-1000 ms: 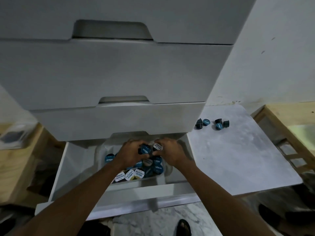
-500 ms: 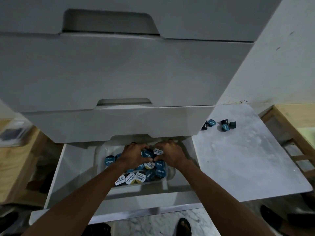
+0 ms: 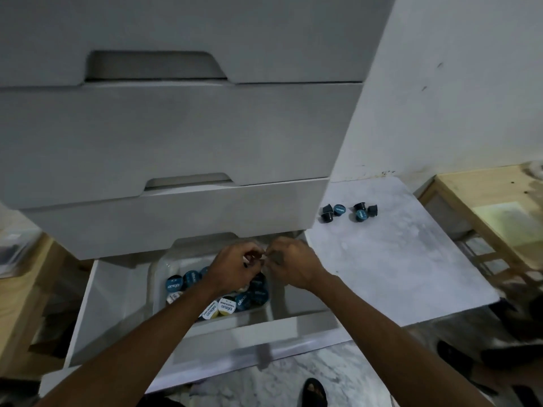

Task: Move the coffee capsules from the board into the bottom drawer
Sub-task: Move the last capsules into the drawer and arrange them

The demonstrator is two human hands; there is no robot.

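Note:
The bottom drawer [image 3: 205, 348] is pulled out, and a clear tray [image 3: 157, 286] inside it holds several blue and white-topped coffee capsules [image 3: 191, 279]. My left hand [image 3: 235, 268] and my right hand [image 3: 291, 265] hover close together over the back of the tray, fingers curled inward and knuckles nearly touching. What the curled fingers enclose is hidden. On the pale marble-look board [image 3: 396, 259] to the right lie two small groups of dark capsules [image 3: 333, 212] [image 3: 363, 212] near the far edge.
Two shut drawer fronts [image 3: 176, 142] overhang the back of the open drawer. A wooden frame [image 3: 470, 207] stands right of the board, and wooden furniture [image 3: 17, 304] left of the drawer. A sandalled foot [image 3: 314, 392] rests on the marble floor.
Both hands have risen slightly and shifted toward the back of the tray. The blue capsules seen between the fingers earlier no longer show. The camera has tilted and moved.

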